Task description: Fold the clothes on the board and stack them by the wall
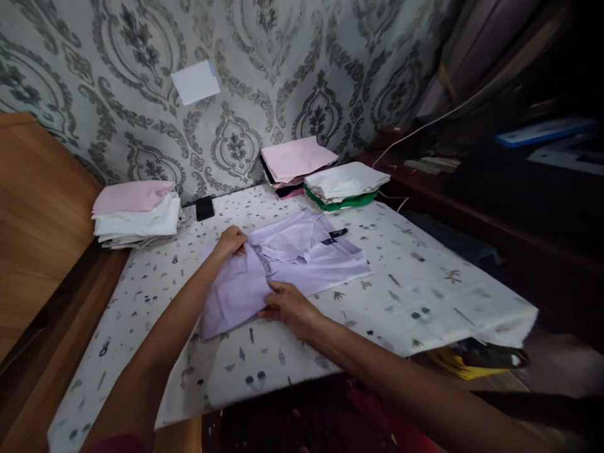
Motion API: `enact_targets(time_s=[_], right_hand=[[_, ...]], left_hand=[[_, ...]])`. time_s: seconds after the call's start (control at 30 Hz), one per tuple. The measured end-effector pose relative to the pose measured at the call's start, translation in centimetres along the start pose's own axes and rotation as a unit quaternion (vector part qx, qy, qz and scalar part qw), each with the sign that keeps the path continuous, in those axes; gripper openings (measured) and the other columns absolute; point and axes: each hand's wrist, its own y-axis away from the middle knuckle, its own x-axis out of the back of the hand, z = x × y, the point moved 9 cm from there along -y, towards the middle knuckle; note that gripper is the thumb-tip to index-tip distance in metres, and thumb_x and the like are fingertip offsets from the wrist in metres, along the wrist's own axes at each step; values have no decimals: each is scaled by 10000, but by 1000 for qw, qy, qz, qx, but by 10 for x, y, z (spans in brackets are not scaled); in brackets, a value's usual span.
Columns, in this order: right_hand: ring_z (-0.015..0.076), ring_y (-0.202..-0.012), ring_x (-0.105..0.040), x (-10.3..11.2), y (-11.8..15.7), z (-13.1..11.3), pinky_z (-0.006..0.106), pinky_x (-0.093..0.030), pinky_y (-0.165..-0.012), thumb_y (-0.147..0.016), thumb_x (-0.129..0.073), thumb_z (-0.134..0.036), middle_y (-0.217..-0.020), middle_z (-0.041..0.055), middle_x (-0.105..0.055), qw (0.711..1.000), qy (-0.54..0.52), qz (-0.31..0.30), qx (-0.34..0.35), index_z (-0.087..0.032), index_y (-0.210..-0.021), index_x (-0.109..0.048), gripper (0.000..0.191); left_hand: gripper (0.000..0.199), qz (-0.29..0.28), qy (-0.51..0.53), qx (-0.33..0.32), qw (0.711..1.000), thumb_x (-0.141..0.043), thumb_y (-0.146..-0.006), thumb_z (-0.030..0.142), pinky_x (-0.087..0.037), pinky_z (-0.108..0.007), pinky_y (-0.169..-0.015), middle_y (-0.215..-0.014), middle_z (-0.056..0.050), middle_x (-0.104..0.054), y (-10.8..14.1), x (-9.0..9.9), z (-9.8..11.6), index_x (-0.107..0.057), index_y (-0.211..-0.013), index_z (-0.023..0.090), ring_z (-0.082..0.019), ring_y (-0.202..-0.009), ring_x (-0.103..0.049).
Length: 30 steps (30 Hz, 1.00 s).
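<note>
A lavender garment lies partly folded on the cloth-covered table. It has a gathered seam across it, and small black labels show near its far right end. With fingers closed, my left hand grips the garment's far edge, close to one end of the gathers. On the near edge, my right hand pinches the fabric between thumb and fingers at the other end of that seam. Part of the cloth under each hand is hidden by the fingers.
At the back left sits a folded pile of pink and white cloth, with a black phone beside it. Two more folded stacks, one pink-topped and one white-topped, stand along the wall. A wooden panel borders the left side.
</note>
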Motion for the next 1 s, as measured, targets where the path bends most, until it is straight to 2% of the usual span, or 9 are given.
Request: enact_targets(time_s=[0.07, 0.13, 0.23, 0.3, 0.4, 0.57, 0.7, 0.83, 1.0], right_hand=[[93, -615, -576, 2, 0, 2, 236, -557, -657, -596, -572, -59, -711, -20, -609, 1000, -10, -7, -18, -150, -770, -643, 208], [107, -640, -608, 2, -1, 1, 233, -566, -646, -659, -589, -88, -734, 13, -640, 999, -15, -17, -30, -138, -787, -645, 148], [128, -666, -629, 1, -2, 0, 229, -572, -593, -777, -618, -196, -771, 54, -667, 998, -10, -17, -55, -120, -827, -657, 99], [135, -673, -629, 3, -4, -2, 229, -574, -557, -811, -643, -251, -790, 60, -669, 997, 12, -7, -74, -117, -870, -665, 148], [148, -686, -624, 7, -10, -4, 230, -569, -498, -807, -675, -256, -799, 56, -660, 994, 60, 11, -86, -126, -889, -663, 154], [169, -733, -632, 9, -20, -4, 232, -574, -480, -770, -658, -172, -813, 50, -670, 991, 107, 6, -83, -172, -911, -646, 142], [168, -715, -638, 8, -19, -4, 239, -573, -480, -756, -602, -147, -851, 51, -681, 988, 119, -12, -96, -178, -958, -655, 211], [164, -688, -624, 7, -14, -12, 260, -577, -483, -741, -598, -158, -868, 43, -676, 990, 124, -25, -63, -185, -980, -668, 251], [184, -740, -623, 18, -11, -15, 297, -595, -489, -726, -594, -143, -906, 58, -643, 991, 126, 12, -48, -176, -961, -666, 248]], left_hand=[[180, -9, 5, -15, 1000, -632, -825, 335, -503, -242, -510, -584, -4, -620, -1, 6, 0, -549, -806, 176, -141, -496, -625], [209, -8, 6, -42, 999, -603, -841, 381, -506, -244, -535, -650, -15, -642, -2, 23, 2, -552, -815, 180, -139, -543, -638], [206, 3, -9, -100, 995, -613, -798, 384, -501, -258, -598, -715, -17, -651, -3, 48, 6, -594, -828, 180, -152, -649, -635], [190, 4, -28, -142, 990, -633, -750, 350, -501, -277, -678, -769, -21, -669, -2, 52, 9, -635, -834, 179, -170, -745, -629], [187, -10, -57, -192, 980, -629, -721, 308, -482, -297, -773, -828, -21, -692, -2, 41, 12, -679, -848, 181, -182, -819, -612], [209, -17, -92, -232, 968, -613, -731, 340, -437, -291, -713, -711, 8, -608, -4, 22, 14, -693, -857, 194, -171, -715, -536], [160, -19, -99, -251, 963, -613, -713, 352, -409, -287, -691, -699, 13, -567, -4, 22, 18, -639, -757, 200, -166, -698, -498], [215, -19, -78, -260, 962, -538, -787, 412, -414, -272, -677, -749, 5, -575, -2, 26, 22, -571, -777, 200, -162, -725, -516], [209, -22, -85, -248, 965, -496, -814, 387, -403, -267, -634, -666, 20, -524, -6, 20, 20, -568, -764, 197, -157, -663, -491]])
